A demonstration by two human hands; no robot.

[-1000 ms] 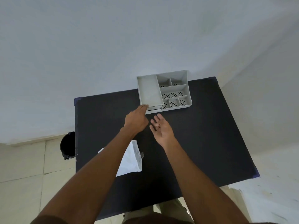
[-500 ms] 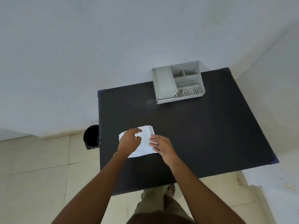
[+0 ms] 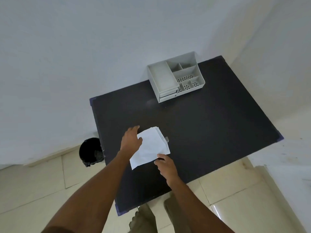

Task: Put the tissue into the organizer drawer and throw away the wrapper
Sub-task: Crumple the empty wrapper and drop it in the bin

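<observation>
A white tissue pack (image 3: 150, 147) in a clear wrapper lies flat on the black table (image 3: 210, 132), near its front left part. My left hand (image 3: 131, 140) rests on the pack's left edge, fingers spread over it. My right hand (image 3: 165, 166) pinches the pack's near right corner. The grey organizer (image 3: 175, 76) stands at the table's far edge; its top drawer (image 3: 162, 78) is pulled out and looks empty, and a shut drawer sits below it.
A black bin (image 3: 90, 152) with a dark liner stands on the tiled floor just left of the table. White walls close in behind and to the right. My feet show below the table's near edge.
Both hands came back from the organizer to the tissue pack. My right hand slid to the pack's near corner, and my left hand moved to its left edge.
</observation>
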